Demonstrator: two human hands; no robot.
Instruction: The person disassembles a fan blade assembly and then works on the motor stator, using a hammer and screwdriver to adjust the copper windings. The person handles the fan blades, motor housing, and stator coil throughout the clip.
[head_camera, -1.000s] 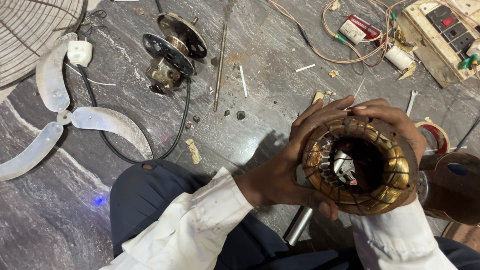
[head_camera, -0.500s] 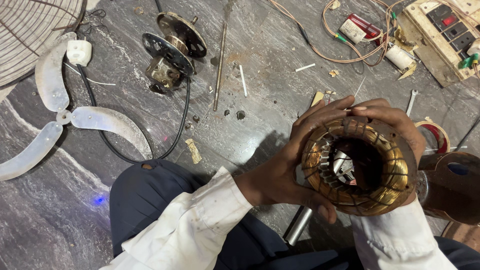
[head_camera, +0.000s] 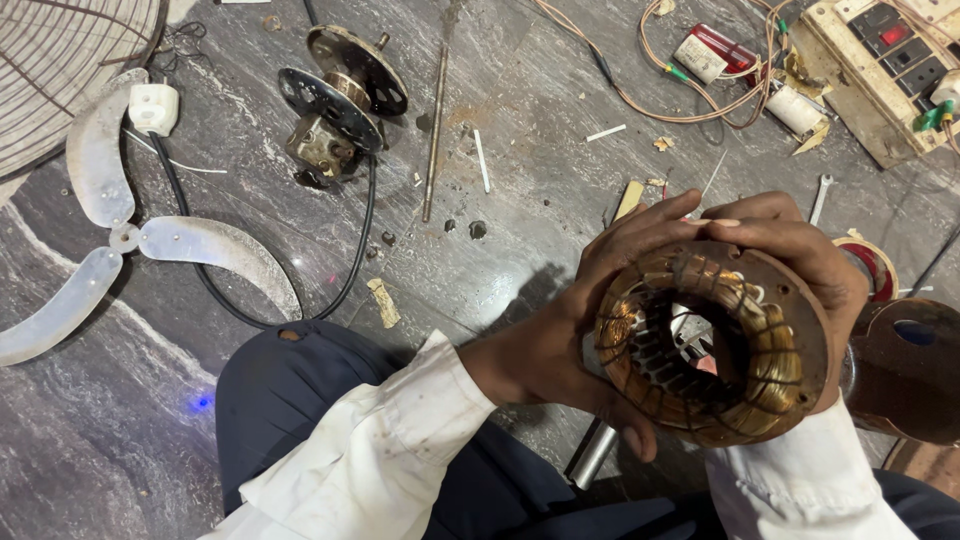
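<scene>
Both hands hold a round motor stator (head_camera: 775, 350) with copper windings around a hollow core, raised above my lap. My left hand (head_camera: 560, 335) grips its left rim, fingers curled over the top and thumb below. From behind, my right hand (head_camera: 800, 245) wraps the top and right edge. White sleeves cover both forearms.
On the grey stone floor lie a fan blade set (head_camera: 120, 240), a wire fan guard (head_camera: 60, 70), a motor housing with shaft (head_camera: 335, 100) and black cable, a thin metal rod (head_camera: 433, 130), a switch board (head_camera: 890, 60) with loose wires, a small spanner (head_camera: 820, 198) and a tape roll (head_camera: 872, 265).
</scene>
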